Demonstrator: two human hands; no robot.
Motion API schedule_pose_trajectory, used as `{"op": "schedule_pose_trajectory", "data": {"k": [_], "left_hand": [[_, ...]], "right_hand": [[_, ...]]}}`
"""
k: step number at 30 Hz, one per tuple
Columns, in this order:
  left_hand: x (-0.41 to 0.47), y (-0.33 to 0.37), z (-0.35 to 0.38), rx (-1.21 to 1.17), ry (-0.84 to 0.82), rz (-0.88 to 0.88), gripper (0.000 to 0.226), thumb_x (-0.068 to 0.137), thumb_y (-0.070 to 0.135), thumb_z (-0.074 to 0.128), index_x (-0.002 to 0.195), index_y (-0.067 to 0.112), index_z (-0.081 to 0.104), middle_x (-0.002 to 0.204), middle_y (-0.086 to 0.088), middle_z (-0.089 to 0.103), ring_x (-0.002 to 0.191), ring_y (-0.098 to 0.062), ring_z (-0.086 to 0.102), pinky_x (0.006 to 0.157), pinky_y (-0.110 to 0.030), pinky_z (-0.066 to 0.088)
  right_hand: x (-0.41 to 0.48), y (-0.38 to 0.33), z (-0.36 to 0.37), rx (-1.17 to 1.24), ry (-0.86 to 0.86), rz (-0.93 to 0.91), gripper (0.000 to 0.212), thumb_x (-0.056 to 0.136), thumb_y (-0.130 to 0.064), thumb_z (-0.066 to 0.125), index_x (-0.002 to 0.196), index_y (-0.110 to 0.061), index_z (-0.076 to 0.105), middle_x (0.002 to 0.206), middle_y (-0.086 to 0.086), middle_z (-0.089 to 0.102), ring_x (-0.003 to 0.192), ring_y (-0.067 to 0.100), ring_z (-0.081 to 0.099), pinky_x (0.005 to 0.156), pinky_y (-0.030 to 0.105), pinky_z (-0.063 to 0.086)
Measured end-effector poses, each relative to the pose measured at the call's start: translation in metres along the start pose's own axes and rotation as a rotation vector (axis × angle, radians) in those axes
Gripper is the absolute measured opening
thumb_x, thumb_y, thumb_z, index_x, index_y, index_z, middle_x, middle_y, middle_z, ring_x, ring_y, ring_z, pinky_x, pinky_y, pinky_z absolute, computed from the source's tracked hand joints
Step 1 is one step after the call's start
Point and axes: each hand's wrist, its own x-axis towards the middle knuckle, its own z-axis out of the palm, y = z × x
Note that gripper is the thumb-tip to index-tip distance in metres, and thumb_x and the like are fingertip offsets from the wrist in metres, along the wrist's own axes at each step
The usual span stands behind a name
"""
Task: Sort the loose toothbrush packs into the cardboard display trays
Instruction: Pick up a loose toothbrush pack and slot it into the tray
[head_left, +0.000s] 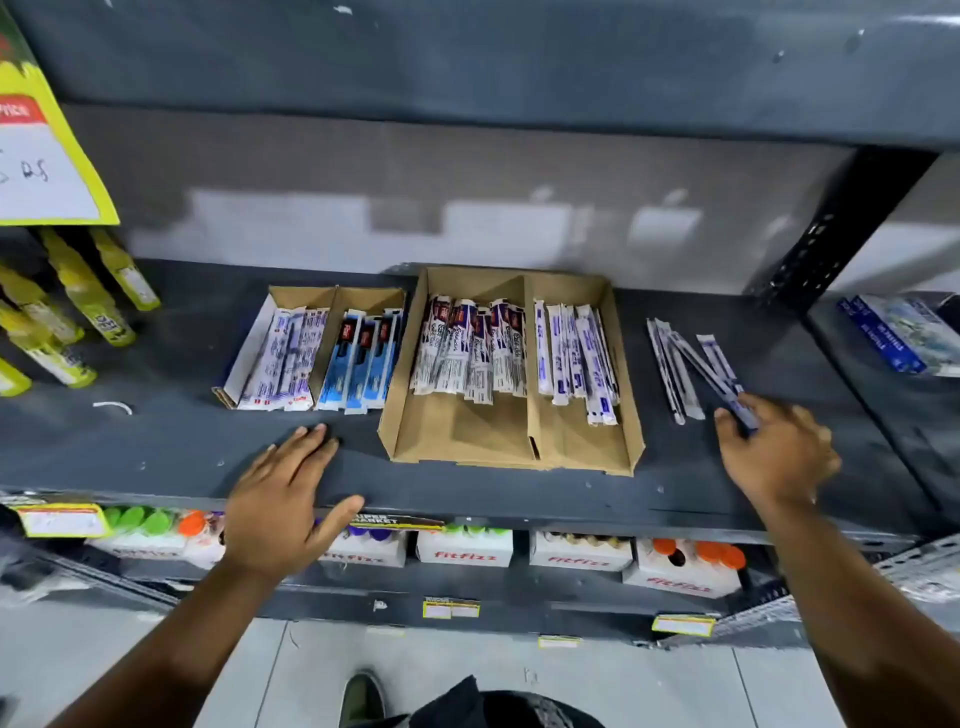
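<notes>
A large cardboard tray (587, 447) sits mid-shelf, with white packs (470, 348) in its left compartment and white-and-purple packs (576, 353) in its right one. To its left a smaller tray (304, 296) holds white-purple packs (283, 358) and blue packs (363, 358). A few loose packs (672, 364) lie on the shelf right of the large tray. My right hand (774, 452) grips the near end of one of them, a purple-and-white pack (719, 376). My left hand (283, 509) rests flat on the shelf's front edge, fingers spread, holding nothing.
The dark grey shelf (171, 447) has yellow-green bottles (67, 317) at far left under a yellow price sign (47, 156). A black upright post (841, 223) stands at the right, blue boxes (904, 332) beyond it. White boxes (465, 551) fill the shelf below.
</notes>
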Motion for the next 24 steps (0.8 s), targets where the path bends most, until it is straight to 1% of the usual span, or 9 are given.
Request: {"op": "schedule_pose_trajectory", "data": {"k": [3, 7, 10, 14, 17, 18, 21, 24], "left_hand": [[-0.0001, 0.0035, 0.0018, 0.01, 0.045, -0.016, 0.078, 0.09, 0.067, 0.032, 0.123, 0.003, 0.062, 0.135, -0.016, 0.056, 0.125, -0.034, 0.052, 0.101, -0.051, 0.041], [0.0001, 0.004, 0.0018, 0.022, 0.033, -0.039, 0.081, 0.09, 0.069, 0.028, 0.124, 0.004, 0.062, 0.136, -0.017, 0.056, 0.126, -0.035, 0.051, 0.101, -0.053, 0.042], [-0.0008, 0.0046, 0.0004, 0.025, 0.033, -0.038, 0.081, 0.09, 0.069, 0.027, 0.124, 0.004, 0.061, 0.135, -0.017, 0.056, 0.127, -0.035, 0.05, 0.1, -0.054, 0.042], [-0.0003, 0.0058, -0.0003, 0.006, 0.026, -0.064, 0.08, 0.09, 0.068, 0.027, 0.124, 0.005, 0.062, 0.135, -0.017, 0.057, 0.126, -0.035, 0.05, 0.101, -0.053, 0.042], [-0.0007, 0.0054, -0.0009, 0.002, 0.015, -0.066, 0.079, 0.09, 0.068, 0.028, 0.124, 0.005, 0.062, 0.135, -0.016, 0.056, 0.127, -0.034, 0.05, 0.101, -0.052, 0.041], [-0.0013, 0.0052, -0.002, 0.001, 0.008, -0.071, 0.079, 0.09, 0.068, 0.028, 0.124, 0.005, 0.062, 0.135, -0.015, 0.056, 0.127, -0.033, 0.05, 0.101, -0.052, 0.041], [-0.0013, 0.0062, -0.0018, -0.008, -0.012, -0.084, 0.079, 0.09, 0.068, 0.027, 0.125, 0.006, 0.062, 0.136, -0.015, 0.056, 0.128, -0.033, 0.049, 0.101, -0.053, 0.042], [-0.0017, 0.0075, -0.0035, -0.015, -0.014, -0.091, 0.079, 0.09, 0.068, 0.028, 0.124, 0.006, 0.062, 0.135, -0.016, 0.057, 0.127, -0.034, 0.05, 0.101, -0.054, 0.042]], "right_hand": [[-0.0004, -0.0013, -0.0008, -0.019, -0.021, 0.025, 0.036, 0.08, -0.048, 0.059, 0.104, -0.024, 0.07, 0.101, 0.025, 0.062, 0.095, 0.05, 0.055, 0.083, 0.058, 0.042], [-0.0012, -0.0044, -0.0002, -0.081, -0.052, 0.056, 0.038, 0.083, -0.05, 0.055, 0.105, -0.023, 0.071, 0.107, 0.024, 0.06, 0.1, 0.046, 0.051, 0.086, 0.054, 0.038], [0.0009, -0.0038, 0.0008, -0.107, -0.057, 0.076, 0.036, 0.086, -0.05, 0.052, 0.103, -0.025, 0.071, 0.108, 0.023, 0.06, 0.1, 0.046, 0.05, 0.086, 0.053, 0.039], [-0.0028, -0.0063, -0.0001, -0.134, -0.053, 0.067, 0.031, 0.088, -0.046, 0.051, 0.098, -0.025, 0.073, 0.101, 0.023, 0.06, 0.092, 0.046, 0.05, 0.081, 0.052, 0.04], [-0.0048, -0.0076, -0.0002, -0.115, 0.013, 0.081, 0.028, 0.087, -0.036, 0.056, 0.087, -0.012, 0.071, 0.09, 0.026, 0.059, 0.085, 0.047, 0.051, 0.079, 0.055, 0.042], [-0.006, -0.0087, -0.0007, -0.112, 0.018, 0.075, 0.027, 0.087, -0.034, 0.056, 0.086, -0.011, 0.071, 0.089, 0.026, 0.059, 0.085, 0.047, 0.052, 0.079, 0.055, 0.041], [-0.0058, -0.0075, -0.0018, -0.116, 0.004, 0.055, 0.025, 0.088, -0.032, 0.052, 0.092, -0.019, 0.073, 0.093, 0.023, 0.061, 0.089, 0.045, 0.052, 0.08, 0.051, 0.039], [-0.005, -0.0046, -0.0041, -0.013, 0.027, 0.067, 0.027, 0.09, -0.031, 0.049, 0.098, -0.018, 0.071, 0.095, 0.024, 0.065, 0.092, 0.045, 0.054, 0.083, 0.05, 0.037]]}}
